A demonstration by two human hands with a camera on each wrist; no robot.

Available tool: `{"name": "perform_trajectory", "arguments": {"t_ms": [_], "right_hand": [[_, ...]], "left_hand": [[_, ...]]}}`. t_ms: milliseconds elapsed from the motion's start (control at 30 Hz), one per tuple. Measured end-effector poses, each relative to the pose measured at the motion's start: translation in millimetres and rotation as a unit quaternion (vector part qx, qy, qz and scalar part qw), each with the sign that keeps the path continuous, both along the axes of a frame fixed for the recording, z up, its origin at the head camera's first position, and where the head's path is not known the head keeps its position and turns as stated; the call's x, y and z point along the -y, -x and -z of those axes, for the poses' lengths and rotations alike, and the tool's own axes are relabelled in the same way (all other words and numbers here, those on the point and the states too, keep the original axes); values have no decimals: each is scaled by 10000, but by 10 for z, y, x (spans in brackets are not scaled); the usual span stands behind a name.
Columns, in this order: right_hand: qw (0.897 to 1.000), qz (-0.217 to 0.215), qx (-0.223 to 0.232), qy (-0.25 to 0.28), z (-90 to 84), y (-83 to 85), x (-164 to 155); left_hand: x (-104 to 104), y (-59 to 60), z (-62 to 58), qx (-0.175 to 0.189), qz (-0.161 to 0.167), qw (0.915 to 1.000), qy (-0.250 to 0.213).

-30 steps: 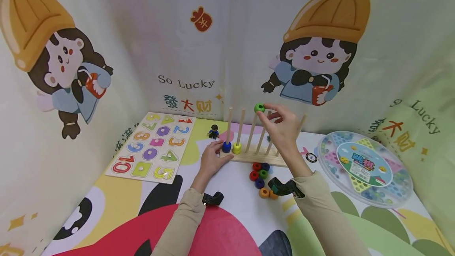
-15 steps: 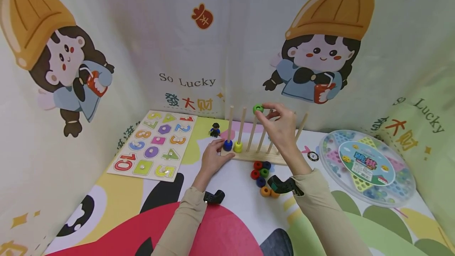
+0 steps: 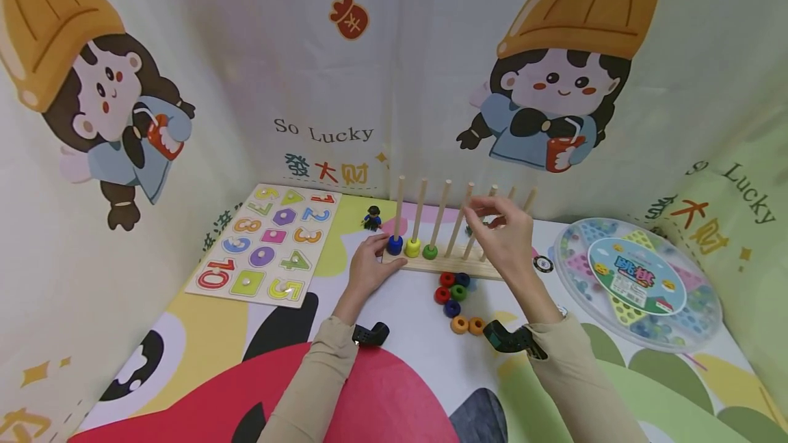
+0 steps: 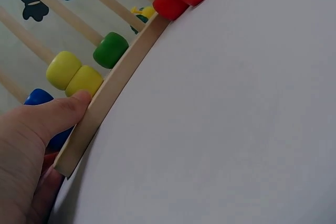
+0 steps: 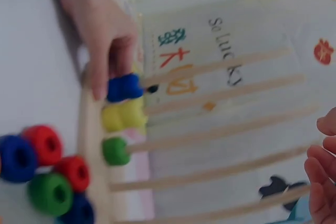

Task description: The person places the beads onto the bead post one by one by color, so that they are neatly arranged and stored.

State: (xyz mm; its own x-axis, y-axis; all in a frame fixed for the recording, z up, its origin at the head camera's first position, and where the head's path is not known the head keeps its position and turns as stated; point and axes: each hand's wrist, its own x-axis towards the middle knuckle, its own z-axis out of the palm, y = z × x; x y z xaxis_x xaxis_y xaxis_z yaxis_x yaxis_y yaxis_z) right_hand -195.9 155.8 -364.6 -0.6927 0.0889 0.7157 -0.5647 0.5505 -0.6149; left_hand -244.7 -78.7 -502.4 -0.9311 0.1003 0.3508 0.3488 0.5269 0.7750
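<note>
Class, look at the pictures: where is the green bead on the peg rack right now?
In the head view the green bead sits at the bottom of the third peg from the left on the wooden rack, right of the yellow bead.

Beige long sleeves (image 3: 320, 381) cover both arms, a black wrist-mounted camera (image 3: 369, 334) on each.
</note>
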Motion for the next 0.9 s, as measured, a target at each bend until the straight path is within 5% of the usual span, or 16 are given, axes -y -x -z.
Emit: {"name": "perform_trajectory", "arguments": {"t_ms": [533, 900], "right_hand": [[9912, 20, 1310, -177, 671, -238, -272], [9654, -408, 2520, -532, 1021, -394, -324]], "left_hand": [[4, 6, 10, -47, 23, 10000, -5], [2, 5, 9, -2, 31, 10000, 15]]}}
